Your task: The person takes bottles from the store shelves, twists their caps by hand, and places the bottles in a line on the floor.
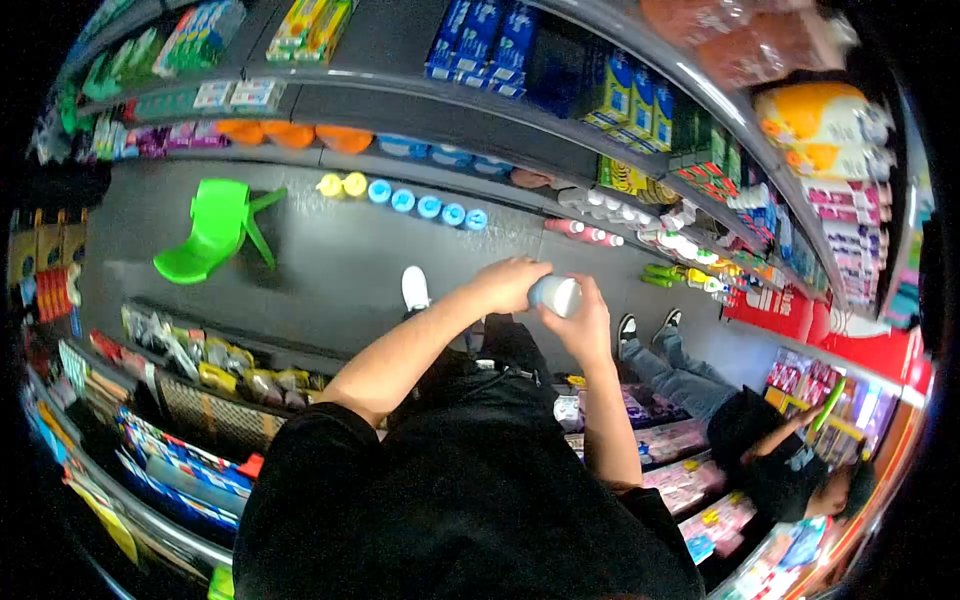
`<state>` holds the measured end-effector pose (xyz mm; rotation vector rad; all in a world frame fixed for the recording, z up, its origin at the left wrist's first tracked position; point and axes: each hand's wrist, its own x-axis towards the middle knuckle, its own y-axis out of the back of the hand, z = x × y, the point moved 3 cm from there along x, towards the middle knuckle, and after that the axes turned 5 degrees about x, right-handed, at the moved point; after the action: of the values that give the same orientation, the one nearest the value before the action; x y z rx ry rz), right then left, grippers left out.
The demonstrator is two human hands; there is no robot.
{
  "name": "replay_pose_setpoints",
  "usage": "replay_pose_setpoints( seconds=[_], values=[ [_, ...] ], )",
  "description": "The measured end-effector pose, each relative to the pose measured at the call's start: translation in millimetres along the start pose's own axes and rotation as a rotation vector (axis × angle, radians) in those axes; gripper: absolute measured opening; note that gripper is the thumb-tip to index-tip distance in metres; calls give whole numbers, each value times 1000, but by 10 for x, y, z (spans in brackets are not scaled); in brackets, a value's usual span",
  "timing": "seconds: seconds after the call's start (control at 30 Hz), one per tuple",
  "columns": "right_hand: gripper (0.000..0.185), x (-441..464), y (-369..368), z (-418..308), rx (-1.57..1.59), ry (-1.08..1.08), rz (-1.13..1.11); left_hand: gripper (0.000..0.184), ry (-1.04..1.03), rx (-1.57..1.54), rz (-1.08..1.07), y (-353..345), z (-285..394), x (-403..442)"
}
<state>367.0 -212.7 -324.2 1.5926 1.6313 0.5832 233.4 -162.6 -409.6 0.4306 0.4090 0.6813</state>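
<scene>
- Black short-sleeved shirt (pixel 460 500), nearest the camera: worn by the person, with both bare forearms reaching forward from its sleeves.
- Small cylindrical container, white at one end and pale blue at the side (pixel 562 297): held up in front of the body, between the two hands and above the dark grey floor (pixel 340 255).
- Right hand (pixel 588 325): thumb and fingers closed around the white end of the container.
- Left hand (pixel 513 284): fingers curled against the pale-blue side; its grip is partly hidden, so how tightly it pinches cannot be told.
- White shoe (pixel 414 288): on the floor, left of the hands.
- Bright green plastic chair (pixel 215 232): on the floor farther left, well apart from the hands.
- Row of two yellow and five blue round-topped containers (pixel 429 207): along the foot of the long dark shelving (pixel 350 92), beyond the hands.
- Second person in black top and blue jeans (pixel 690 385): to the right, one hand at a long green object (pixel 828 404), too small to identify.
</scene>
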Motion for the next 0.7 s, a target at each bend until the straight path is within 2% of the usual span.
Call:
replay_pose_setpoints(
  seconds=[0.23,0.4,0.5,0.57,0.63,0.7],
  values=[
    [61,467,-388,686,-69,19,-106,60,103,39,-52,-450,-507,490],
    [60,857,-777,1302,-128,80,-181,57,347,-5,95,-898,-810,761],
    [61,1106,-1133,1814,-193,128,-229,54,515,-109,249,-1469,-1204,1012],
    [62,1312,-1394,2097,-226,63,-297,53,646,-226,197,-1592,-1317,1146],
    [63,1463,-1728,2511,-284,58,-327,55,711,-340,199,-2090,-1694,1346],
    [64,1659,-2022,2802,-284,72,-378,53,626,-425,341,-2560,-2145,1584]
  ],
)
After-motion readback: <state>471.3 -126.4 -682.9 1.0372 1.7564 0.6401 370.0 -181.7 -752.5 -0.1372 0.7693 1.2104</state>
